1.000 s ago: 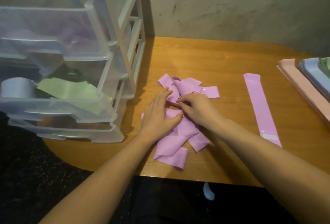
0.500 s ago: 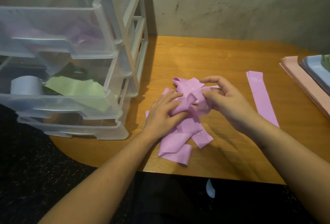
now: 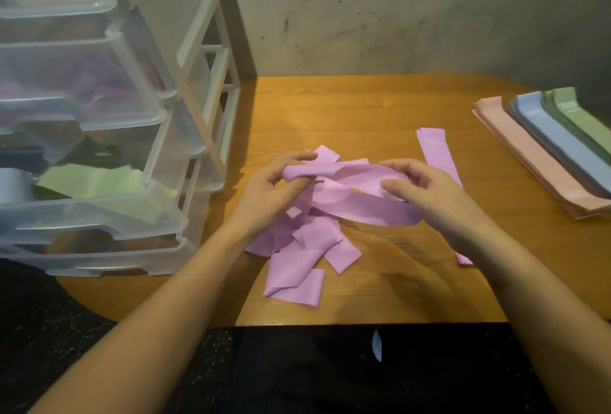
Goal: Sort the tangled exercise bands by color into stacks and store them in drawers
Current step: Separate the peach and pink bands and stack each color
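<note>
Left hand [image 3: 274, 189] and right hand [image 3: 426, 192] each pinch one flat purple elastic band [image 3: 350, 175], stretching loop above tangled purple pile [image 3: 297, 248] mid-bench, likely to free it for stacking.

matt, smooth purple bands [image 3: 307, 248]; glossy clear plastic drawers [image 3: 99, 109]; grained, varnished wood table [image 3: 347, 106]; rough grey wall [image 3: 396, 17].

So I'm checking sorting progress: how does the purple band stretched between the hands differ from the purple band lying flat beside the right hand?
The held purple band is lifted and opened into a loop, gripped by the left hand and right hand; the flat purple band lies straight on the wooden table, untouched. The held one hangs over the tangled purple pile; the flat one lies apart. Both look the same purple.
</note>
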